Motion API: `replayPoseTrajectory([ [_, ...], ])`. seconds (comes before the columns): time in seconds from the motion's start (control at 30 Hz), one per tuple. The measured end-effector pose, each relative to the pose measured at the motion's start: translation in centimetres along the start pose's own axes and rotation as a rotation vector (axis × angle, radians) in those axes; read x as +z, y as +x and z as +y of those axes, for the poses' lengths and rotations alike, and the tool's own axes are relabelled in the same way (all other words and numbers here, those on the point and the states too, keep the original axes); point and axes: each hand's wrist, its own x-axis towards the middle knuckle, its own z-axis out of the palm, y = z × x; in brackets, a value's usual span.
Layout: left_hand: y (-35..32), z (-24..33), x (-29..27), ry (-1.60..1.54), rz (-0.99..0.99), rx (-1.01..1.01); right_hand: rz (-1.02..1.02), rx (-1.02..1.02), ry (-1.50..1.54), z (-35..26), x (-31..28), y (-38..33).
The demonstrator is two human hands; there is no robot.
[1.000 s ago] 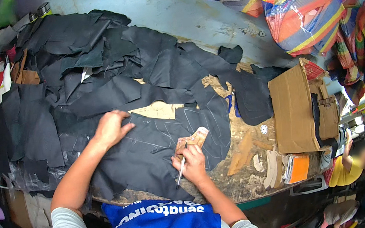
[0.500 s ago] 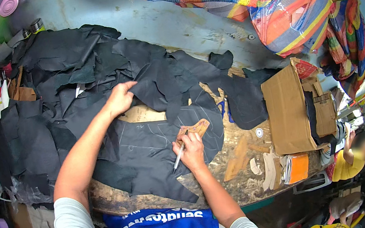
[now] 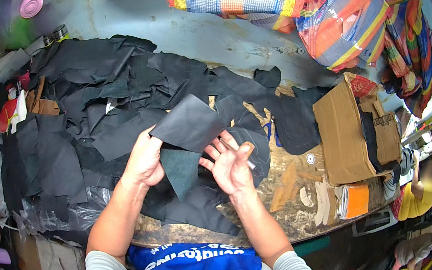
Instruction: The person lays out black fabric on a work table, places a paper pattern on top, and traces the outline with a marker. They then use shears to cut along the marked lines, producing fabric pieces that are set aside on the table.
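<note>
A piece of black leather (image 3: 188, 122) is raised above the table, one part folded to show its dark greenish rough underside (image 3: 181, 170). My left hand (image 3: 145, 159) grips its left edge, thumb on top. Close to its right edge is my right hand (image 3: 231, 169), palm turned up and fingers spread, with the fingertips at or near the leather. A silver pen (image 3: 251, 164) is tucked in this hand by the thumb, beside a small tan template (image 3: 251, 148), mostly hidden. Below lies more black leather (image 3: 193, 210), with pale drawn lines on the part to the right.
Heaped black leather (image 3: 102, 68) covers the table's left and back. On the right stand a cardboard box (image 3: 340, 134) and an orange-covered stack of papers (image 3: 355, 201), near tan templates (image 3: 322, 203). Colourful mesh sacks (image 3: 343, 17) sit behind. A person in yellow (image 3: 418, 197) is far right.
My left hand has taken hold of a black leather piece and lifted it. My right hand has turned palm up and left the marked leather, carrying the pen and template. The view has shifted slightly.
</note>
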Motion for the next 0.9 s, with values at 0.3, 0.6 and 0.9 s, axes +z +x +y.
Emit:
replayPoseTrajectory([
  [0.3, -3.4, -1.2, -2.4, 0.551, 0.006, 0.051, 0.368, -0.100, 0.142, -4.2, 3.4, 2.1],
  [0.6, -4.1, -0.6, -5.7, 1.439, 0.663, 1.213, 0.352, -0.384, -0.149, -7.3, 1.5, -3.8],
  [0.9, 0.6, -2.8, -9.0, 1.363, 0.237, 1.002, 0.501, -0.137, -0.439, -7.4, -6.8, -1.6],
])
